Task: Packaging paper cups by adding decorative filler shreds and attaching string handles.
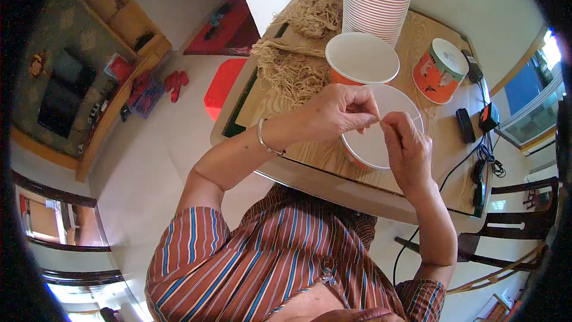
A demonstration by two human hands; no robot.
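My left hand [351, 109] and my right hand [408, 146] meet above a white-lined paper bucket [372, 150]. Both are closed in a pinch, fingertips nearly touching, on what looks like a thin strand, too fine to see clearly. A second open paper bucket [362, 59], orange outside, stands just beyond my left hand. Beside it lie tangled tan bundles of stringy fibre [292, 74], with another fibre bundle [316, 12] farther back. The front bucket's interior is partly hidden by my hands.
A tall stack of paper buckets [379, 0] rises at the back of the wood-grain table [316, 158]. An upside-down orange bucket [440, 74] stands to the right, near black adapters [465, 126] and cables [488, 152]. A red stool [221, 86] is left of the table, a dark wooden chair [506, 220] right.
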